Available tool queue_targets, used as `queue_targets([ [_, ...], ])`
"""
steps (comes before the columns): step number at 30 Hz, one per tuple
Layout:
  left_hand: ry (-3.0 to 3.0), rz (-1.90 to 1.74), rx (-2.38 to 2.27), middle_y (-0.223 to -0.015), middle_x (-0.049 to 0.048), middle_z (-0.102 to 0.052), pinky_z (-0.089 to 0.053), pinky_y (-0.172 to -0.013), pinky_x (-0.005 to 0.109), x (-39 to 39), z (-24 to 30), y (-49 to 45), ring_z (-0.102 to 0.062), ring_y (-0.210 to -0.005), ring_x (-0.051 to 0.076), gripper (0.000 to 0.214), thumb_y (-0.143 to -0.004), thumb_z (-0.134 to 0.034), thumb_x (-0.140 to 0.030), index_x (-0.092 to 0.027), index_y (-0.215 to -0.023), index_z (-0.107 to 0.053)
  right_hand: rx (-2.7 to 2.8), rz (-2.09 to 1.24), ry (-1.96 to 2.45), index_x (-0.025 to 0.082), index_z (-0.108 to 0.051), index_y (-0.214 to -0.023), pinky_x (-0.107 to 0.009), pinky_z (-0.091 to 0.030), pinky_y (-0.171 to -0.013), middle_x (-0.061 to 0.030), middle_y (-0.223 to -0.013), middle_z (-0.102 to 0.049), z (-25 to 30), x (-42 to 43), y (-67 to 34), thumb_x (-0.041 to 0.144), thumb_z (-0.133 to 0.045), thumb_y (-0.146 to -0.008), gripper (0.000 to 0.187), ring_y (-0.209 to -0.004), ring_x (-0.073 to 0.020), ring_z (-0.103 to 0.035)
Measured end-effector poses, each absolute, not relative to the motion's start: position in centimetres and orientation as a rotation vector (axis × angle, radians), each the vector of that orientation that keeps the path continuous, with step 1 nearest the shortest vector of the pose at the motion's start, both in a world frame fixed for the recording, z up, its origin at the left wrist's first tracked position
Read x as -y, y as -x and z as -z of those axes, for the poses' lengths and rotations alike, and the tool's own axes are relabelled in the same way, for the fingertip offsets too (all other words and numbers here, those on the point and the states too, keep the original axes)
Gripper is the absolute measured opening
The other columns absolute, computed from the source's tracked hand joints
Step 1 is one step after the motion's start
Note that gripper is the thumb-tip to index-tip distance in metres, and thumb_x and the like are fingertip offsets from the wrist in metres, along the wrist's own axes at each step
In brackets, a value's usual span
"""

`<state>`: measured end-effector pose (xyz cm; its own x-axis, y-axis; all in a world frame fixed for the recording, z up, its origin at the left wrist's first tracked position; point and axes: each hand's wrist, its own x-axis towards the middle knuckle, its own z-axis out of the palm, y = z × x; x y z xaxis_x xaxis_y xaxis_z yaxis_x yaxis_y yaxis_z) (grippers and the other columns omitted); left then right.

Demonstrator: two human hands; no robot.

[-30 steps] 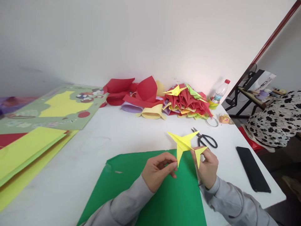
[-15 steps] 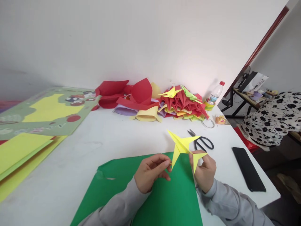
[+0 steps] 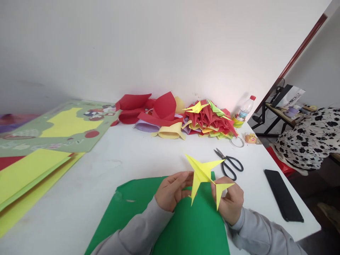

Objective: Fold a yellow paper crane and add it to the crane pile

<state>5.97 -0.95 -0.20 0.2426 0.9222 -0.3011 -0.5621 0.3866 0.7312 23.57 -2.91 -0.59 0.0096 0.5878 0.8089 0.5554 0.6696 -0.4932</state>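
Observation:
A yellow folded paper figure (image 3: pixel 203 173) with pointed wings is held up above a green paper sheet (image 3: pixel 183 223) on the white table (image 3: pixel 138 156). My left hand (image 3: pixel 171 191) pinches its lower left point, fingers curled. My right hand (image 3: pixel 230 200) grips the figure's right side, fingers closed round a narrow point. Both sleeves are grey.
Black scissors (image 3: pixel 230 163) lie just beyond the figure. A black phone (image 3: pixel 283 200) rests near the right edge. A heap of folded red, yellow and green paper (image 3: pixel 186 118) lines the wall, with a water bottle (image 3: pixel 245 108) and a tape ring (image 3: pixel 237 141) beside it. Yellow sheets (image 3: pixel 32 173) lie at the left.
Both hands have drawn the yellow figure slightly down and towards me. My left fingers have closed in on its lower point.

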Motion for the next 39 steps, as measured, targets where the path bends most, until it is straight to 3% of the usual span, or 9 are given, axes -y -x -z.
queue_targets([
  [8, -0.495, -1.046, -0.782, -0.073, 0.0077, -0.075, -0.055, -0.064, 0.031, 0.7, 0.3, -5.6, -0.070, -0.065, 0.021, 0.039, -0.056, -0.086, -0.036, -0.013, -0.085, -0.074, 1.971, -0.065, 0.728, 0.021, -0.058, -0.088, -0.029, -0.042, -0.050, -0.0014, -0.063, -0.065, 0.2, 3.5, -23.0, 0.012, -0.057, -0.079, 0.012, -0.051, -0.0148, -0.056],
  [13, -0.656, -1.055, -0.851, -0.068, 0.0063, -0.073, -0.054, -0.062, 0.034, 0.0, 0.7, -5.1, -0.068, -0.062, 0.022, 0.040, -0.055, -0.085, -0.042, -0.012, -0.080, -0.073, 2.159, -0.070, 0.746, 0.019, -0.057, -0.095, -0.030, -0.042, -0.051, -0.0029, -0.067, -0.066, 0.2, 2.4, -23.4, 0.024, -0.057, -0.080, 0.016, -0.055, -0.0165, -0.058],
  [17, -0.937, -0.985, -1.014, -0.066, 0.0053, -0.070, -0.052, -0.057, 0.031, -1.2, 1.4, -4.1, -0.065, -0.062, 0.021, 0.045, -0.059, -0.080, -0.050, -0.013, -0.082, -0.072, 2.177, 0.046, 0.815, 0.019, -0.060, -0.086, -0.028, -0.039, -0.050, -0.0006, -0.060, -0.063, 1.0, 2.1, -23.4, 0.022, -0.053, -0.086, 0.008, -0.050, -0.0140, -0.056],
  [19, -1.172, -1.099, -1.234, -0.073, 0.0053, -0.070, -0.049, -0.052, 0.029, -2.0, 1.7, -3.1, -0.063, -0.065, 0.021, 0.048, -0.059, -0.079, -0.048, -0.015, -0.094, -0.070, 2.174, 0.051, 0.864, 0.019, -0.061, -0.081, -0.027, -0.038, -0.048, 0.0004, -0.056, -0.061, 1.5, 2.2, -23.4, 0.019, -0.051, -0.087, 0.011, -0.048, -0.0134, -0.055],
  [21, -1.516, -1.275, -1.388, -0.083, 0.0065, -0.068, -0.050, -0.059, 0.030, -2.6, 1.9, -2.1, -0.062, -0.073, 0.021, 0.045, -0.064, -0.077, -0.042, -0.018, -0.100, -0.069, 2.194, 0.008, 0.870, 0.019, -0.061, -0.079, -0.027, -0.037, -0.049, 0.0002, -0.057, -0.062, 1.8, 2.1, -23.5, 0.019, -0.052, -0.087, 0.013, -0.049, -0.0134, -0.055],
  [24, -2.092, -1.229, -1.212, -0.103, 0.0087, -0.068, -0.046, -0.088, 0.040, -2.8, 2.2, -1.3, -0.059, -0.099, 0.025, 0.014, -0.075, -0.067, -0.034, -0.024, -0.083, -0.074, 2.271, -0.073, 0.844, 0.020, -0.063, -0.080, -0.027, -0.039, -0.051, 0.0000, -0.059, -0.063, 2.0, 1.6, -24.0, 0.022, -0.051, -0.089, 0.015, -0.052, -0.0132, -0.055],
  [26, -2.305, -1.075, -1.101, -0.116, 0.0061, -0.066, -0.038, -0.099, 0.044, -2.5, 2.5, -1.2, -0.053, -0.112, 0.028, 0.013, -0.080, -0.064, -0.032, -0.027, -0.074, -0.075, 2.326, -0.096, 0.831, 0.020, -0.064, -0.082, -0.027, -0.039, -0.053, -0.0001, -0.060, -0.061, 1.9, 1.2, -24.4, 0.023, -0.051, -0.090, 0.015, -0.054, -0.0136, -0.054],
  [31, -2.444, -0.852, -1.087, -0.132, 0.0022, -0.058, -0.027, -0.106, 0.050, -1.9, 3.3, -1.5, -0.044, -0.125, 0.032, 0.012, -0.079, -0.067, -0.039, -0.032, -0.081, -0.077, 2.357, -0.150, 0.867, 0.019, -0.065, -0.084, -0.028, -0.040, -0.055, -0.0014, -0.062, -0.059, 1.8, 0.7, -25.0, 0.024, -0.052, -0.090, 0.015, -0.058, -0.0149, -0.052],
  [39, -2.499, -0.730, -1.154, -0.140, 0.0022, -0.052, -0.016, -0.109, 0.061, -2.0, 4.3, -1.0, -0.039, -0.131, 0.035, 0.016, -0.078, -0.068, -0.029, -0.036, -0.090, -0.076, 2.350, -0.217, 0.869, 0.019, -0.064, -0.086, -0.029, -0.042, -0.057, -0.0017, -0.063, -0.059, 1.6, 0.8, -25.0, 0.024, -0.053, -0.088, 0.013, -0.059, -0.0158, -0.053],
])
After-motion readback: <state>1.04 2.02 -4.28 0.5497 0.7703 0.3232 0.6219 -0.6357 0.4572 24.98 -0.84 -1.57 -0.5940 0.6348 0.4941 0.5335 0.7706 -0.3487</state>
